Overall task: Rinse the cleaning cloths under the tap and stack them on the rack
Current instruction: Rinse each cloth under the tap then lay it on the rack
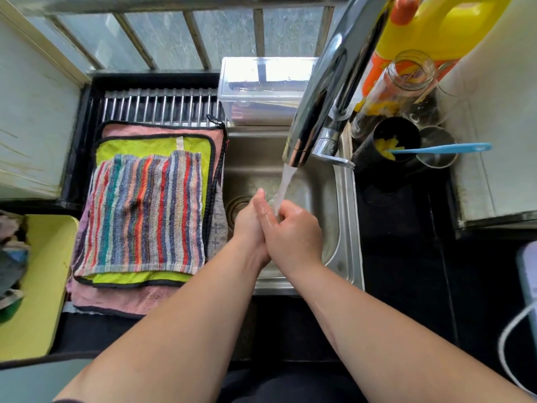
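Three rinsed cloths lie stacked flat on the steel rack [159, 106] left of the sink [347, 216]: a striped cloth [145, 213] on top, a green cloth with black trim [139, 146] under it, a pink cloth [122, 301] lowest. A grey cloth [218, 228] peeks out at the stack's right edge. The tap [316, 97] runs, and its stream [283, 184] falls onto my hands over the basin. My left hand [250, 219] has straight fingers and presses against my right hand [293, 228], whose fingers are curled. Neither hand holds a cloth.
A clear plastic box [261, 88] stands behind the sink. Right of the tap are a yellow detergent jug [436, 24], a glass jar [404, 74] and a black cup [395, 146] with a blue-handled brush [441, 148]. A yellow tub [43, 286] holding crumpled fabric [11, 257] sits at left.
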